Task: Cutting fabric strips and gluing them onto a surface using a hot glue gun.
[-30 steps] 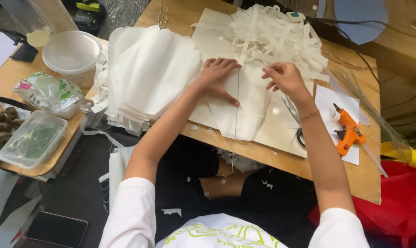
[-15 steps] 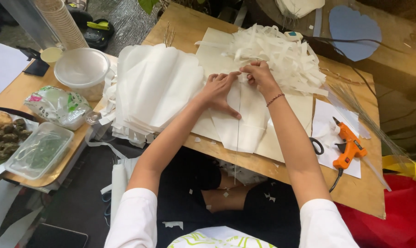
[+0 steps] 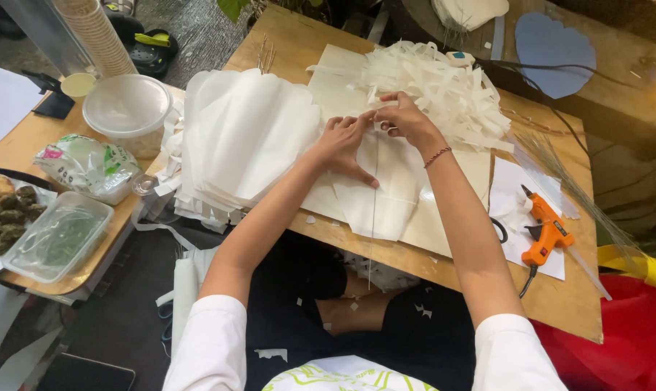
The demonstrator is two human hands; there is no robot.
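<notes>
A white petal-shaped paper sheet (image 3: 386, 199) lies on the wooden table (image 3: 560, 304) in front of me. A thin straight wire (image 3: 372, 239) runs down its middle and sticks out past the table's near edge. My left hand (image 3: 344, 145) rests flat on the sheet with its fingers spread, just left of the wire. My right hand (image 3: 407, 122) is curled at the sheet's top, its fingertips pinching the wire's upper end. The two hands touch there.
A thick stack of white sheets (image 3: 244, 141) lies to the left, a heap of white paper strips (image 3: 444, 87) behind my hands. An orange glue gun (image 3: 549, 233) and scissors (image 3: 500, 230) lie at the right. Plastic containers (image 3: 56, 235), a bowl (image 3: 125, 108) and stacked cups (image 3: 96, 36) fill a side table.
Both hands have moved up the sheet and come together at its top; the right hand went from lying on the paper to pinching there. The view has shifted closer.
</notes>
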